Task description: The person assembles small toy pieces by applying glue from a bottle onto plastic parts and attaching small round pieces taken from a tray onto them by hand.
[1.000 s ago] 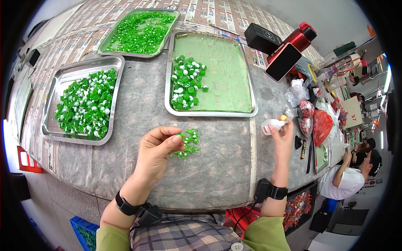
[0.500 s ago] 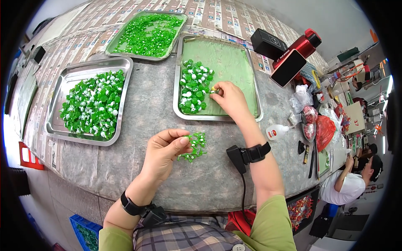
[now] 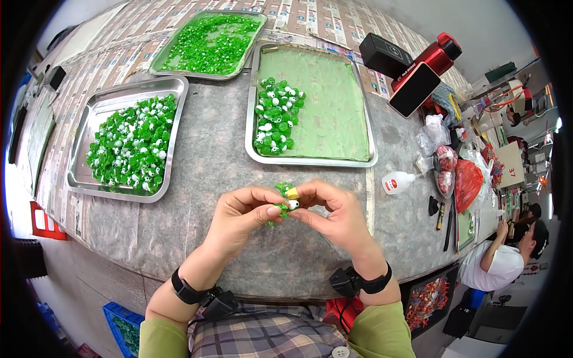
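Note:
My left hand (image 3: 239,219) and my right hand (image 3: 337,216) meet over the table, fingertips almost touching. Between the right fingertips is a small white bead with a black dot (image 3: 293,204), like an eye. My left thumb and forefinger are pinched; the piece in them is mostly hidden, though green shows at the tips. Small green pieces (image 3: 282,187) lie behind and under the fingers. A yellow band (image 3: 292,193) sits on a right fingertip. Just beyond is a metal tray (image 3: 316,161) with a green lining, holding a heap of green-and-white beads (image 3: 276,119) along its left side.
Another metal tray (image 3: 128,195) at left holds a larger bead heap; a third tray (image 3: 156,67) at the back holds small green pieces. To the right are a white bottle (image 3: 397,182), a phone (image 3: 414,89), a red flask (image 3: 439,56), a black box (image 3: 385,55) and bags.
My right hand has come back from the lined tray to my left hand, bringing an eye bead. The left hand has shifted slightly right, over the small green pieces.

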`<state>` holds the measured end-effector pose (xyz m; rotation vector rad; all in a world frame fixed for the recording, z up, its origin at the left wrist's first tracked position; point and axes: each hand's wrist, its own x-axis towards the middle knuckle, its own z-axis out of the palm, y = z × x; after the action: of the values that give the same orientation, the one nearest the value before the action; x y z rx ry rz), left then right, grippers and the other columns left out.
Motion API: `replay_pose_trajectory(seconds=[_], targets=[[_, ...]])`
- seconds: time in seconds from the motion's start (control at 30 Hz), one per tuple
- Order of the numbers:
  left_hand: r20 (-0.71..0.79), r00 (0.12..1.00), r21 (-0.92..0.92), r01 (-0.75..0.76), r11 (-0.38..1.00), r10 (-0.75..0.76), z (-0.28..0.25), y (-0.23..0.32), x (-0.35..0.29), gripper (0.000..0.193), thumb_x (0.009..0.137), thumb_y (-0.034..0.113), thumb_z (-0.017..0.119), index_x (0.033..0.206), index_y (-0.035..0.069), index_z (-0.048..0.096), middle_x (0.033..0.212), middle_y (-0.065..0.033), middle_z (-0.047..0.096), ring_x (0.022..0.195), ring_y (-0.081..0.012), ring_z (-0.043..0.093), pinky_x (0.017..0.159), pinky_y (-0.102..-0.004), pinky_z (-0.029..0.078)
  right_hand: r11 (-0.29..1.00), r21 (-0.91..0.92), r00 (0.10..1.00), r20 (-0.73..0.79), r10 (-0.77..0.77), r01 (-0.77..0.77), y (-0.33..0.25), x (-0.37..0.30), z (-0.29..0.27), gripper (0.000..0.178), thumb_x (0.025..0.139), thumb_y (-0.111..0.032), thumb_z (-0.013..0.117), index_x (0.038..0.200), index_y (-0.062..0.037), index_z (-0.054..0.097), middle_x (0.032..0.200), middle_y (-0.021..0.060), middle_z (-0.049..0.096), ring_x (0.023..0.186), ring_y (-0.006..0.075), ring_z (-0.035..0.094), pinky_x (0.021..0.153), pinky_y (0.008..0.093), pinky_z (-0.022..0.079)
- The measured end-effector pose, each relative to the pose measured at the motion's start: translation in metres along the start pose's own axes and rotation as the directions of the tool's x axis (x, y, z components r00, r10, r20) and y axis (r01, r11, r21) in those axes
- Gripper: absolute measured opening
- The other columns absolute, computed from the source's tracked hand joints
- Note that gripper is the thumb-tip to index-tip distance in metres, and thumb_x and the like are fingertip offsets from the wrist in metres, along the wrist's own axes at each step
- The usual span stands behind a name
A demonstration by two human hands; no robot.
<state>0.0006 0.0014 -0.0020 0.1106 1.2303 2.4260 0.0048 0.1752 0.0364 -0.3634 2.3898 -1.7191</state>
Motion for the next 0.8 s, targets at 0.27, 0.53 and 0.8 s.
replay_pose_trajectory(seconds=[0.27,0.53,0.8], targets=[[-0.021,0.999,0.094,-0.037,0.995,0.039,0.004,0.002,-0.003,0.011,0.072,0.005,0.06,0.08,-0.001,0.056,0.079,-0.0087,0.058,0.071,-0.0145,0.055,0.064,-0.0255,0.046,0.843,0.516,0.987,0.031,0.156,-0.149,0.008,-0.002,0.001,0.022,0.071,-0.002,0.06,0.092,0.0011,0.054,0.084,0.0065,0.058,0.077,0.0134,0.057,0.067,0.0239,0.046],[0.001,0.998,0.117,-0.064,0.991,0.064,0.004,0.0,-0.004,0.012,0.074,0.003,0.058,0.086,-0.001,0.056,0.081,-0.0068,0.059,0.071,-0.0115,0.056,0.066,-0.0229,0.046,0.685,0.63,0.93,0.261,0.258,-0.367,0.014,0.001,0.0,0.019,0.075,-0.008,0.058,0.092,-0.001,0.052,0.084,0.0038,0.057,0.075,0.0092,0.055,0.063,0.0226,0.046],[-0.137,0.99,0.02,0.031,0.999,-0.029,0.004,0.002,-0.002,0.013,0.074,0.005,0.058,0.085,-0.001,0.056,0.076,-0.0066,0.059,0.067,-0.0107,0.056,0.062,-0.0221,0.046,0.774,0.626,0.991,-0.021,0.136,-0.093,0.007,-0.003,0.009,0.017,0.073,0.0,0.059,0.089,-0.0002,0.053,0.085,0.0038,0.057,0.078,0.0084,0.055,0.07,0.0203,0.045]])
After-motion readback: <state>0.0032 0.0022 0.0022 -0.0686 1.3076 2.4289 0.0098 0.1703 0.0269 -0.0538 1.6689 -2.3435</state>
